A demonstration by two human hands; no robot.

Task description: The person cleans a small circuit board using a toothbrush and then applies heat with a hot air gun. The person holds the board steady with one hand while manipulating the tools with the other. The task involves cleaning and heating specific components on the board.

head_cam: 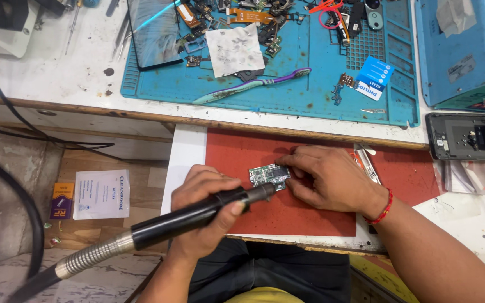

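Two hands are in the frame, the left hand [206, 205] and the right hand [324, 177], and between them one green circuit board [269, 176] on one red mat [237, 151]. One black hot-air wand [197, 216] is in the left hand's grip, with one ribbed metal hose [91, 255] trailing off it. Up on the surface there's one blue work mat [310, 90], one purple toothbrush [254, 85], one stained paper square [235, 49], one dark phone screen [154, 31] and one opened phone body [467, 136]. Loose small parts on the blue mat are too many and too tangled to count.
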